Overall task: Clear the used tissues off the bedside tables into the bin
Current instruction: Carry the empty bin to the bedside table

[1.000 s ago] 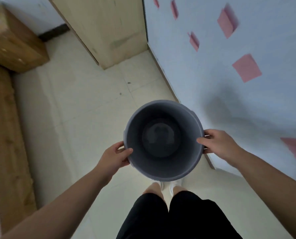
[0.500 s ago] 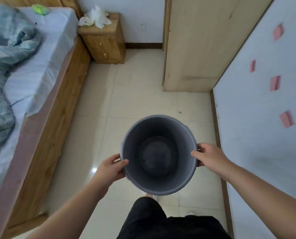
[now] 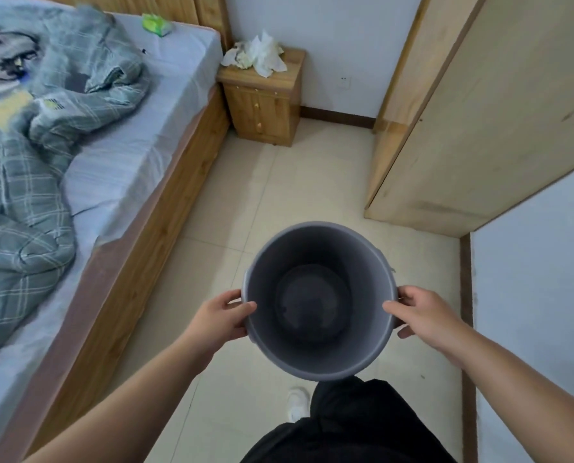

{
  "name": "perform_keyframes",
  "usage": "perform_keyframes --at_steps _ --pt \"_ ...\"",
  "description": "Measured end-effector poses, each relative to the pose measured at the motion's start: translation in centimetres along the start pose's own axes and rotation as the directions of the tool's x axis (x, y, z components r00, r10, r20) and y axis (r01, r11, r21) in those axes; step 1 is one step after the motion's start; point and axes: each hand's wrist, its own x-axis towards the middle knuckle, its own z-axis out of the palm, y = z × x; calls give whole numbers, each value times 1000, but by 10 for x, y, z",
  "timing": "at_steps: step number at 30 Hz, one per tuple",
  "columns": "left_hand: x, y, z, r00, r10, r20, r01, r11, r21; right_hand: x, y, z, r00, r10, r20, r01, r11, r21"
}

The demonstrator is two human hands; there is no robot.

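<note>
A round grey bin [image 3: 319, 362] hangs in front of me above the tiled floor, its inside bare. My left hand [image 3: 220, 320] grips its left rim, thumb inside. My right hand [image 3: 419, 312] grips the right rim the same way. Far ahead, a pile of crumpled white tissues [image 3: 258, 53] lies on top of a small wooden bedside table [image 3: 265, 108] that stands against the back wall beside the bed.
A wooden-framed bed [image 3: 138, 228] with a rumpled grey plaid quilt [image 3: 38, 135] runs along the left. A green pack [image 3: 157, 25] lies near its head. A tall wooden wardrobe [image 3: 472, 128] stands on the right, a pale wall [image 3: 539, 312] nearer. Tiled floor runs between them.
The view has swung left and up from the right wall toward the bed, bringing the bedside table and tissues closer. Both hands have kept their hold on the bin.
</note>
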Motion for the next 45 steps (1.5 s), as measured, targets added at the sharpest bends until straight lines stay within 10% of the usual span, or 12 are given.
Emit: perform_keyframes --at_steps 16,35,45 --pt "179 192 -88 986 -47 -159 37 997 -66 260 -234 -24 985 -66 159 81 992 -94" --pt "472 425 -189 997 -76 0 76 997 5 506 -425 -45 998 21 66 -16 997 -77" --pt "608 501 -181 984 -112 -135 109 994 -27 682 -490 -71 993 18 115 22 943 -333"
